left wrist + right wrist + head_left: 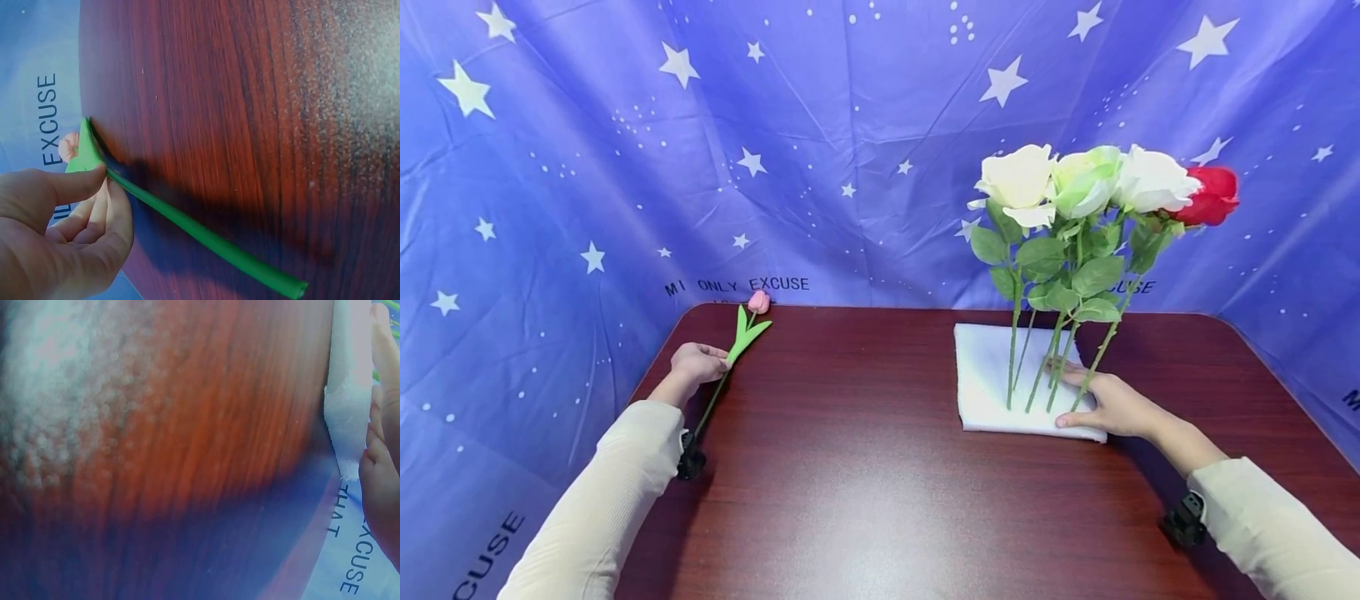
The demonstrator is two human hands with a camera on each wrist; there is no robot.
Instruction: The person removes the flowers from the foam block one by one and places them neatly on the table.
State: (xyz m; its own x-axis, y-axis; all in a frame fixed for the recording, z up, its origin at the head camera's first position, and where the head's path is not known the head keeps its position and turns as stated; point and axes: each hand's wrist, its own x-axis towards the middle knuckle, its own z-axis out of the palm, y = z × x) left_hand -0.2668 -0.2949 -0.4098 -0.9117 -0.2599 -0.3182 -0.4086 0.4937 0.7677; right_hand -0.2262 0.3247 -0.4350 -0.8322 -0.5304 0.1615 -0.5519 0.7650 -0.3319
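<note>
At the left side of the table, my left hand (pixel 700 364) pinches a pink artificial tulip (pixel 747 333) between thumb and fingers, just below its green leaves. The left wrist view shows the tulip's stem (pixel 206 234) slanting over the wood, its shadow beside it. A white foam board (pixel 981 400) lies at the right, with several artificial roses standing upright in it: a cream rose (pixel 1018 183), a green-tinged rose (pixel 1084 182), a white rose (pixel 1152 182) and a red rose (pixel 1213 196). On the board's right part rests my right hand (pixel 1108 406), fingers spread around the stems, partly hidden by them.
The dark red wooden table (pixel 850 433) reaches back to a blue curtain (pixel 865 125) with white stars. Black wrist cameras sit under both sleeves, the left camera (pixel 691 457) close to the tulip's stem end. Leaves (pixel 1097 277) overlap among the roses.
</note>
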